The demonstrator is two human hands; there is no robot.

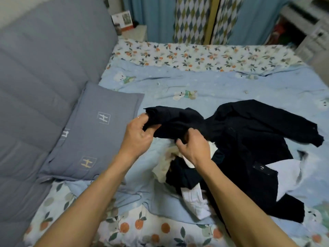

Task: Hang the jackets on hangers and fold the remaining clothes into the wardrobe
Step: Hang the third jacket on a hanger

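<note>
On the bed, seen from the head camera, a black jacket (249, 132) lies spread across a light blue blanket (204, 86) printed with small bears; one end of the jacket is lifted off the blanket between both hands, while the rest trails away to the right and lies flat; the left hand (138, 134) grips the raised end at its left edge, fingers and thumb curled round a fold of the dark cloth; the right hand (194, 147) pinches the lower edge of the same raised part, its fingers bent into the fabric; beneath and just beside the right hand sits a small heap of other clothes, a cream garment (165, 166) touching a white garment (195, 200), both partly covered by dark cloth; another white piece (284, 173) shows from under the jacket on the right; a grey pillow (92, 132) with stitched letter marks rests to the left of the hands, against a grey padded headboard (44, 77); a flowered sheet (195, 56) shows beyond the blanket and again along the near edge; patterned curtains (192, 18) hang at the far side.
</note>
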